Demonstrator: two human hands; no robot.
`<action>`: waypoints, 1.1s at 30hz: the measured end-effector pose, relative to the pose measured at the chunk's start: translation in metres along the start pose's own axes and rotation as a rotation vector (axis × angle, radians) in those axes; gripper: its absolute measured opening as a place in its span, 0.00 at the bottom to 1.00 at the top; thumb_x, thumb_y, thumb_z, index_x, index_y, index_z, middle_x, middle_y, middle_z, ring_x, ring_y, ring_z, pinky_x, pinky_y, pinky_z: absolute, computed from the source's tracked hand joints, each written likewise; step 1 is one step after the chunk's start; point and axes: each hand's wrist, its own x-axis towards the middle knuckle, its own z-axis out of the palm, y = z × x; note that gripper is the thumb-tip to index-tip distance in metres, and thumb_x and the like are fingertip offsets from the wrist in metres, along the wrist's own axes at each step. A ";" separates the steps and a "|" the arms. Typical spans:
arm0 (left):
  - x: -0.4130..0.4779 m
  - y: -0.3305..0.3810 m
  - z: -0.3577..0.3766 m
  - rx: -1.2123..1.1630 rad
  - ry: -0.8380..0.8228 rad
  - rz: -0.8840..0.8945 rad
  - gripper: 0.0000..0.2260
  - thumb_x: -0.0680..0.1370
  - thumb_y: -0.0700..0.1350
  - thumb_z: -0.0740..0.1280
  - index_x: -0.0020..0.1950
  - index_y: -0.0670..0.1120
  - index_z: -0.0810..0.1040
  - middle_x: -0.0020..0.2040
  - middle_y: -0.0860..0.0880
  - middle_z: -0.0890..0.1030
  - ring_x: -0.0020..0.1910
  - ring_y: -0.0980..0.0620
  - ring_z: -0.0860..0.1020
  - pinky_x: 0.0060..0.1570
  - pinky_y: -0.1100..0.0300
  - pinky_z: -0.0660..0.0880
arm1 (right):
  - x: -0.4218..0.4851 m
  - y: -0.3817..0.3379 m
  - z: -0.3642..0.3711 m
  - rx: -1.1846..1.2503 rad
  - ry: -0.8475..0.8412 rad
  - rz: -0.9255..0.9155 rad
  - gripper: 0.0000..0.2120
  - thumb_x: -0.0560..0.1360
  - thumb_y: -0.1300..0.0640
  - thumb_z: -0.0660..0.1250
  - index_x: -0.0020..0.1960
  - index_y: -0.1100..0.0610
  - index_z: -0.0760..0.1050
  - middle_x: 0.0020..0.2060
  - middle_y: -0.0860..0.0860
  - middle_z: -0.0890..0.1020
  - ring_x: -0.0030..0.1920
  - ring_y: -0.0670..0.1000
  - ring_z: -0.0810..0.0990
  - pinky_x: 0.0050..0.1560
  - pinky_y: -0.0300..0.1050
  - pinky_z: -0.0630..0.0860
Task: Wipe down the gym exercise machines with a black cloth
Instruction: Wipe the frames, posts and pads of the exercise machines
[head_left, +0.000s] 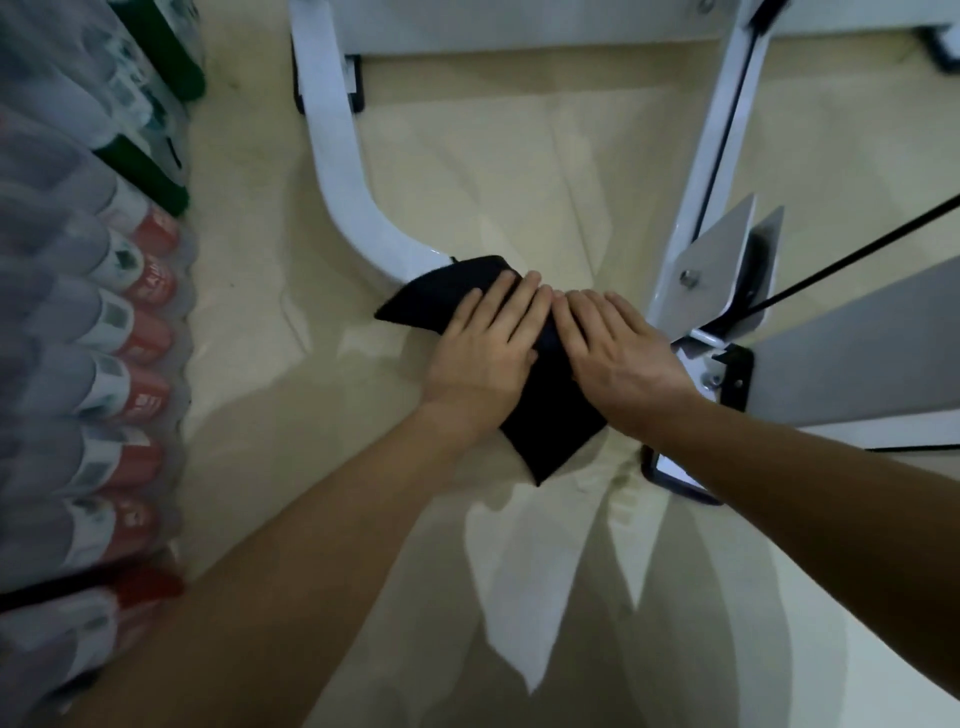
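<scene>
Head view:
- Floor (467, 171): glossy beige tile with pale streaky reflections, dim light overall.
- Left hand (485, 345) and right hand (618, 353) both lie flat, fingers straight, pressing down on the black cloth (553, 426). Neither is curled round it. The fingertips of the two hands meet.
- The cloth is folded under both palms. One corner sticks out beyond the left hand, another hangs down between the wrists.
- A white curved frame tube (337, 171) of the machine runs from ahead of the left hand down into the cloth. The cloth covers its near end.
- Just right of the right hand: white upright (722, 130), two grey plates (727, 249) with a bolt (688, 277), and a thin black cable (857, 253) running off to the right edge.
- Far left of the left hand: shrink-wrapped bottle packs (104, 322) with red and green labels, print unreadable.

Hidden or unclear:
- What the cloth rests on under the palms is covered.
- The machine is cut off at the top and right edges, so I can't tell which type it is.
- The black foot (670, 480) is partly behind the right forearm.
- The frame edges are blurred and distorted.
</scene>
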 end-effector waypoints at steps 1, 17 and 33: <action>0.002 -0.001 0.000 -0.012 0.015 0.020 0.28 0.78 0.49 0.63 0.78 0.47 0.65 0.78 0.48 0.66 0.77 0.47 0.64 0.72 0.49 0.62 | -0.004 0.000 -0.002 -0.023 -0.026 -0.001 0.26 0.82 0.57 0.45 0.76 0.68 0.57 0.69 0.64 0.70 0.69 0.63 0.71 0.73 0.57 0.64; -0.006 -0.036 -0.031 -0.512 0.194 -0.659 0.30 0.74 0.45 0.74 0.73 0.46 0.65 0.71 0.44 0.62 0.63 0.44 0.71 0.58 0.56 0.73 | 0.043 -0.022 -0.013 0.484 -0.181 0.120 0.38 0.78 0.45 0.64 0.80 0.60 0.52 0.71 0.60 0.67 0.66 0.62 0.69 0.68 0.55 0.65; -0.194 0.081 -0.252 -0.848 -0.086 -0.851 0.17 0.75 0.33 0.68 0.43 0.57 0.79 0.43 0.58 0.81 0.37 0.65 0.77 0.39 0.77 0.67 | -0.105 -0.071 -0.246 1.017 -0.673 0.157 0.14 0.79 0.56 0.62 0.64 0.52 0.73 0.55 0.52 0.81 0.53 0.54 0.78 0.52 0.47 0.74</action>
